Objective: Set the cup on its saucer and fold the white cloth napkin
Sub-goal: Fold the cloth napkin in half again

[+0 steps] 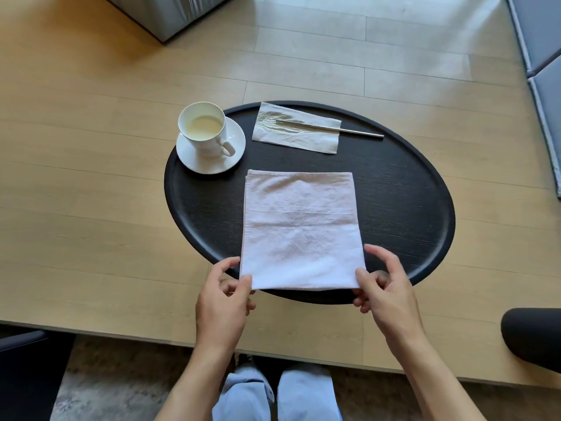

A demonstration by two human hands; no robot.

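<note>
A white cup (204,128) holding a pale drink stands upright on its white saucer (233,153) at the far left of a round black tray table (394,192). The white cloth napkin (300,229) lies flat in the middle of the table as a folded rectangle, its near edge reaching the table's front rim. My left hand (223,302) pinches the napkin's near left corner between thumb and fingers. My right hand (385,287) pinches the near right corner the same way.
A paper napkin (291,135) with a metal utensil (358,132) across it lies at the back of the table. Light wood flooring (91,208) surrounds the table. A grey sofa (543,56) is at the right, a dark rounded object (534,338) at the lower right.
</note>
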